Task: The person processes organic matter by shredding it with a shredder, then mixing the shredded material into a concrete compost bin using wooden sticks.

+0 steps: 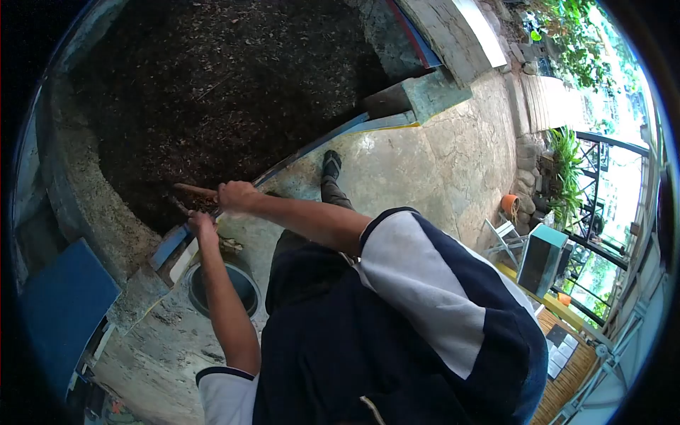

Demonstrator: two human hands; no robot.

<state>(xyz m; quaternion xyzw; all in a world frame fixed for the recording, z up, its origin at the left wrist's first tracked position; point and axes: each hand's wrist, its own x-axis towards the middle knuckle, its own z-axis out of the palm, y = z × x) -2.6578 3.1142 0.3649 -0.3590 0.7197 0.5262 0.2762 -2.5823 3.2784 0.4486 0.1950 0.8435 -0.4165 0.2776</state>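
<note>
My right hand [237,197] is closed around a light brown wooden stick [193,189], which points left over the soil. Just below it, my left hand [202,222] grips a thinner, darker stick [178,205] that slants up and to the left. The two sticks lie close together near the edge of a bed of dark soil [234,92]. Some reddish-brown dry bits [205,202] show between my hands, too small to name. Under my left forearm stands a round grey bucket [253,283], with pale dry plant pieces [230,245] by its rim.
Low boards [333,133] and a rough concrete wall [92,177] border the soil. A blue panel [67,301] leans at the lower left. On the paved floor [418,170] at right are an orange pot [509,205], a folding chair [506,236] and a teal-topped box [542,258].
</note>
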